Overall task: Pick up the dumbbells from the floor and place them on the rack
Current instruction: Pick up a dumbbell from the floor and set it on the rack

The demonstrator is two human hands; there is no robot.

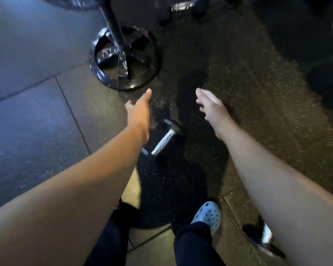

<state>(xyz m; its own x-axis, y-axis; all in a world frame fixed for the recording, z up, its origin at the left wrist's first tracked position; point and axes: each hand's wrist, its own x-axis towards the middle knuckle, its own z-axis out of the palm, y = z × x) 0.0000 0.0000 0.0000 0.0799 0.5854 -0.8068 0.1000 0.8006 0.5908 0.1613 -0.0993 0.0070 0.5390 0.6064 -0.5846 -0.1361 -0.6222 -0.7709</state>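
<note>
At six o'clock a blue shoe (pixel 209 215) stands on the dark floor (pixel 46 131). Just beyond, the dumbbell (pixel 164 139) lies at centre, likely heavy and rigid; take its metal handle. Both empty: left hand (pixel 139 108) at eleven o'clock, right hand (pixel 210 105) at one o'clock, fingers loosely spread.
</note>
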